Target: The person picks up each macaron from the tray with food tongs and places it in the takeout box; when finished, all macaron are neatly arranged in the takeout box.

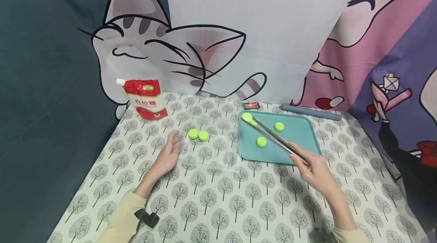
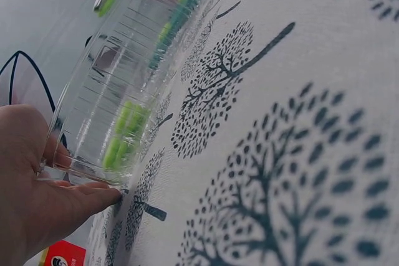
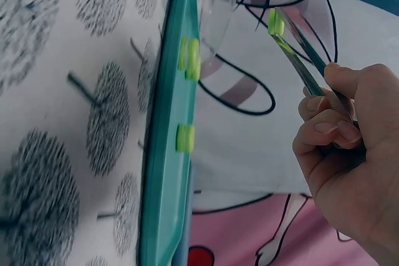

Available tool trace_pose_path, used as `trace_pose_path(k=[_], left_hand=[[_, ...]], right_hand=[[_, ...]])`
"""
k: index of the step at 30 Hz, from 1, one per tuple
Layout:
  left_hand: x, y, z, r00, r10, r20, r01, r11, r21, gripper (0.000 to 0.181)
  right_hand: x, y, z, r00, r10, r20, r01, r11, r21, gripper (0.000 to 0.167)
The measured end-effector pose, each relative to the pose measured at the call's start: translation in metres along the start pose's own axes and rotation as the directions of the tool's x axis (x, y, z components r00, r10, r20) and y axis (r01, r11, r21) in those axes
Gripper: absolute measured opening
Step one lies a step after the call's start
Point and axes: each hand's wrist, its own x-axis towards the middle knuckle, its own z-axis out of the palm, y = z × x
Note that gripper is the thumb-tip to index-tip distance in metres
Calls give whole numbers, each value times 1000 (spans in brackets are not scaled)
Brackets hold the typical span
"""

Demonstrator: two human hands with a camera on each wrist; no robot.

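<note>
The left wrist view cuts off the left hand (image 2: 37, 200) and bag (image 2: 66, 253). The packet (image 1: 251, 105) bears unreadably small print; the clear box (image 1: 218, 155) seems too faint to trace fully.

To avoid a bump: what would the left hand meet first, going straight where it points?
The clear rectangular plastic box; the left hand appears to touch its side, though transparency leaves exact depth unclear.
</note>
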Motion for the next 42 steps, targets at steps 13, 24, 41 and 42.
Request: trace_pose_path(k=[13, 24, 41, 42], left_hand=[[0, -1, 1, 1000, -6, -2, 6, 1000, 16, 56], [-2, 1, 1, 1000, -8, 1, 8, 1000, 21, 56], [-1, 2, 0, 1000, -9, -1, 9, 1000, 16, 56], [-1, 2, 0, 1000, -8, 0, 8, 1000, 18, 55]], right_hand=[[22, -17, 26, 980, -136, 145, 138, 990, 0, 46], [39, -31, 34, 942, -123, 313, 116, 992, 41, 43], [79, -55, 37, 862, -116, 493, 164, 985, -55, 41], [80, -57, 38, 860, -119, 497, 171, 983, -61, 40]])
